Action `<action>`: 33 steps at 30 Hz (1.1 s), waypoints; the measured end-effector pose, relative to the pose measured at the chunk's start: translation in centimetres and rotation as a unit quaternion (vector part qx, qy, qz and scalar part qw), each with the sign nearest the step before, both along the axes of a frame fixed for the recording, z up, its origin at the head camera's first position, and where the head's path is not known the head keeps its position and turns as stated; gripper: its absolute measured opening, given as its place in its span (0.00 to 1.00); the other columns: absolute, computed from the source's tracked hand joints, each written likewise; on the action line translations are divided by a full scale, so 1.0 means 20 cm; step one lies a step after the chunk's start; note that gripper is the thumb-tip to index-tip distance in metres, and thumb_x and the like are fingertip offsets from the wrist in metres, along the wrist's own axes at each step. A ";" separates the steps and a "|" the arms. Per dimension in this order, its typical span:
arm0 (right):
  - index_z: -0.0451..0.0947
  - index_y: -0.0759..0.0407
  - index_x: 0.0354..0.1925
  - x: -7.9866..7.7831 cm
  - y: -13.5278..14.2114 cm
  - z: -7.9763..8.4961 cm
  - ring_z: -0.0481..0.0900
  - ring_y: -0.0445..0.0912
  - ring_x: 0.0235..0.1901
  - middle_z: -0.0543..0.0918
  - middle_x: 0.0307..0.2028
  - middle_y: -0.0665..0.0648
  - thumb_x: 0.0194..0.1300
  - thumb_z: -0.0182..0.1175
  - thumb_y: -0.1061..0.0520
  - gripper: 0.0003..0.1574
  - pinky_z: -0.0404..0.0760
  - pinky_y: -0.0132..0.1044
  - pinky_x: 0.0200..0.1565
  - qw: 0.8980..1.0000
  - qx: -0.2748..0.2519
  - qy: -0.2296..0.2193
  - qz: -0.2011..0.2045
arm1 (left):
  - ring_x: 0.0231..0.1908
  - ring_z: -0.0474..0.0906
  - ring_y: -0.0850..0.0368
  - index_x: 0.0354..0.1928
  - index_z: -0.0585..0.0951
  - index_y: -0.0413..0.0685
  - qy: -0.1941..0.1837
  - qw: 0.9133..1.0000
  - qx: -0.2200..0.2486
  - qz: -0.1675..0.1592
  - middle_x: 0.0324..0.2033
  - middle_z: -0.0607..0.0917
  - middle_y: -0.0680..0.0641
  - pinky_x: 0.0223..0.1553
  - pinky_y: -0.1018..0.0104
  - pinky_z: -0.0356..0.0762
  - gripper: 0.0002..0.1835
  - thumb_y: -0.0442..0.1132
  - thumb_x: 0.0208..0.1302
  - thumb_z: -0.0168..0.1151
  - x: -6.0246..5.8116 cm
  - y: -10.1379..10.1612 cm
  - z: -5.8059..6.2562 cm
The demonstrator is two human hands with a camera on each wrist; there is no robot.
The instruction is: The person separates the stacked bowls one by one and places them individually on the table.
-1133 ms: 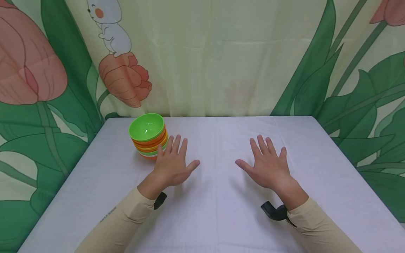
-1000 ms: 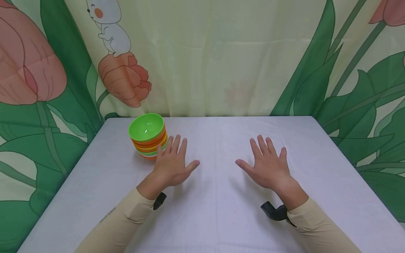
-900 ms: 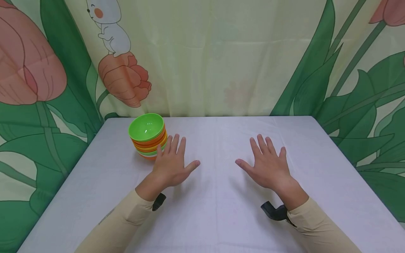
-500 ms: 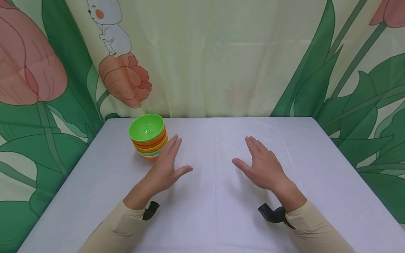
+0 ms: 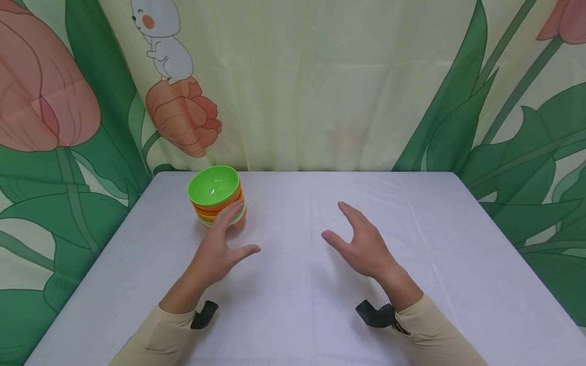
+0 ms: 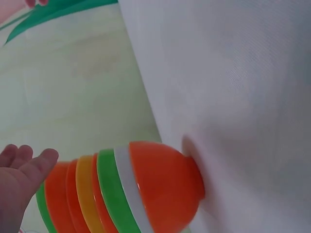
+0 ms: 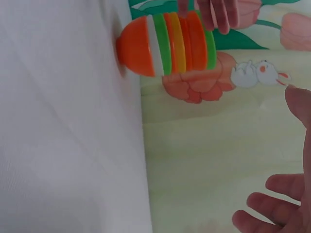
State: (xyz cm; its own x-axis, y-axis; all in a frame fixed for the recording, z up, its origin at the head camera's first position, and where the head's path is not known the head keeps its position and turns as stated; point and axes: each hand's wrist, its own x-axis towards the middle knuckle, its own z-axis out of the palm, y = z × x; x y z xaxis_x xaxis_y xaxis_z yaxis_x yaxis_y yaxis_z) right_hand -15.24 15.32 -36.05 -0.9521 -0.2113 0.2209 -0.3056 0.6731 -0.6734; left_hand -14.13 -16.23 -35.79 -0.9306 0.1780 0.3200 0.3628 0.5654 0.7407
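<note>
A stack of nested bowls (image 5: 213,187) stands at the far left of the table, a green one on top and orange, yellow, green and white ones below. The orange bottom bowl (image 6: 163,187) rests on its foot in the left wrist view. My left hand (image 5: 215,255) hovers in front of the stack, its fingers extended and thumb spread, covering part of the bowls' right side; it holds nothing. Whether it touches them I cannot tell. Over the middle of the table my right hand (image 5: 363,249) has its fingers extended and thumb apart, holding nothing.
A white cloth covers the table (image 5: 293,315). Behind it hangs a curtain (image 5: 297,91) printed with tulips, leaves and a white rabbit. Each wrist wears a black camera mount, the left one (image 5: 204,315) and the right one (image 5: 376,313).
Both hands have shifted left and turned, palms facing more inward. The left hand has come in front of the bowl stack. The bowls stay in place.
</note>
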 end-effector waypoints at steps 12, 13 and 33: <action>0.68 0.60 0.70 -0.06 -0.16 -0.08 0.70 0.54 0.64 0.72 0.67 0.59 0.65 0.67 0.45 0.41 0.72 0.57 0.61 0.995 -0.092 0.023 0.013 | 0.69 0.60 0.43 0.74 0.62 0.42 0.034 0.998 0.022 0.040 0.70 0.64 0.41 0.62 0.40 0.69 0.48 0.31 0.52 0.78 0.01 -0.10 -0.02; 0.69 0.60 0.69 -0.07 -0.17 -0.08 0.71 0.54 0.63 0.73 0.66 0.58 0.65 0.67 0.46 0.40 0.72 0.57 0.61 0.995 -0.097 0.020 0.017 | 0.69 0.60 0.42 0.73 0.62 0.42 0.036 0.998 0.021 0.046 0.70 0.64 0.41 0.63 0.40 0.69 0.48 0.31 0.52 0.78 0.01 -0.11 -0.02; 0.74 0.59 0.65 -0.16 -0.39 -0.10 0.76 0.50 0.57 0.78 0.61 0.56 0.63 0.69 0.51 0.34 0.76 0.54 0.57 0.986 -0.146 -0.007 0.081 | 0.72 0.55 0.41 0.75 0.59 0.40 0.064 0.989 0.015 0.133 0.72 0.61 0.37 0.68 0.38 0.59 0.47 0.33 0.56 0.75 -0.07 -0.25 0.09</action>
State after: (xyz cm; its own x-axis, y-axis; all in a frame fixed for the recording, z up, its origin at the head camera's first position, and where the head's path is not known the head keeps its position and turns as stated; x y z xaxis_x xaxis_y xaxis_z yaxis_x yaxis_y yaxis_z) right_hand -18.51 7.52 -38.12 -0.9149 -0.2896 0.2813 -0.3816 0.3926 -0.8368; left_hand -15.47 -21.17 -34.01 -0.8950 -0.0786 0.4392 0.2961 0.6316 0.7165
